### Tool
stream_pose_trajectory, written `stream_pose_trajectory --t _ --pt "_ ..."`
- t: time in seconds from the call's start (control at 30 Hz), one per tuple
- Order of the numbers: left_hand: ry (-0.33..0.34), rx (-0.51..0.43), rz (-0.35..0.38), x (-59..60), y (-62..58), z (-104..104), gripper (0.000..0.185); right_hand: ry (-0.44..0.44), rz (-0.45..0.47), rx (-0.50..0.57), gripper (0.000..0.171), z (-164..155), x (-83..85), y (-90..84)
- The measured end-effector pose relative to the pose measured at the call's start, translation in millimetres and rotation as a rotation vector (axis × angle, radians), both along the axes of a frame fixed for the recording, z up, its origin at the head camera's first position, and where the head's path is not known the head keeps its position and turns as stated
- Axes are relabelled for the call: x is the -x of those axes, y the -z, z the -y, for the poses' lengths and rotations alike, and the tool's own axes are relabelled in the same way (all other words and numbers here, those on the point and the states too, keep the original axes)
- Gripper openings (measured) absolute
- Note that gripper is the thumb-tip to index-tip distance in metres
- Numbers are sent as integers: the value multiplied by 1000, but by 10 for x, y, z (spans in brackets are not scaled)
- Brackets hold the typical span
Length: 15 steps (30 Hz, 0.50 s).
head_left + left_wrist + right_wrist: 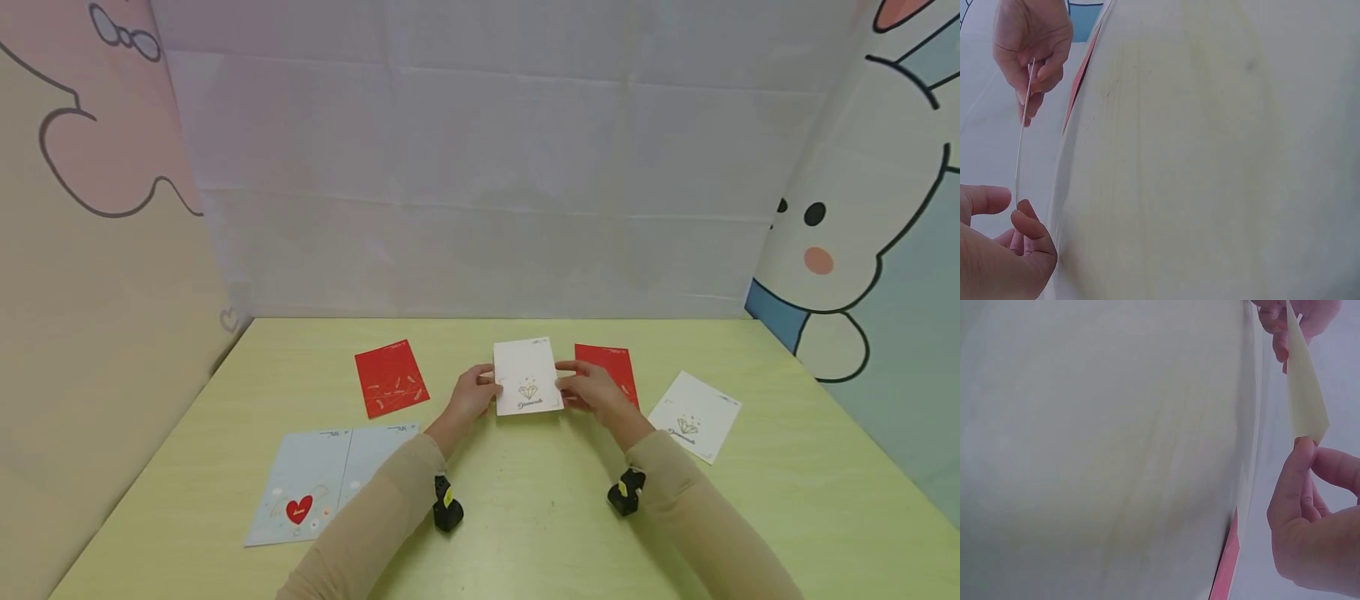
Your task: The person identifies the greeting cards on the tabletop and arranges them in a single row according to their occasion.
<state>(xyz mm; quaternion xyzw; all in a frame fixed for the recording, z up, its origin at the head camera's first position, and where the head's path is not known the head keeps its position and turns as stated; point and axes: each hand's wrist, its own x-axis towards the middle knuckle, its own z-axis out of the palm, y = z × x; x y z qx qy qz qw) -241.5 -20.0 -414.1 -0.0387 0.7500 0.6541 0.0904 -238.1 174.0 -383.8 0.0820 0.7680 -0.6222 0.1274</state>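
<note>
A white greeting card (pixel 527 367) with a gold diamond drawing is held up over the far middle of the table, its front facing me. My left hand (pixel 472 394) grips its left edge. On the opposite edge, my right hand (pixel 598 390) pinches the card between thumb and fingers. Seen edge-on in the left wrist view, the card (pixel 1020 150) runs between the left hand (pixel 1016 250) and the right hand (pixel 1035 40). The right wrist view shows the card's plain pale back (pixel 1305 394), with the right thumb and fingertips at its near corner (pixel 1319 439).
A red card (pixel 392 379) lies left of the hands; another red card (pixel 613 367) lies partly behind the right hand. A second white diamond card (pixel 697 417) is farther right. An opened pale blue card (pixel 300 475) with a red heart is partly covered by the left sleeve.
</note>
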Motion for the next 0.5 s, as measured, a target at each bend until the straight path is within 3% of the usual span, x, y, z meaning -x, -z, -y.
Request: stream_pose_trajectory --t 0.5 --pt "31 57 -85 -145 -120 96 44 -61 -75 -3 41 -16 -145 -5"
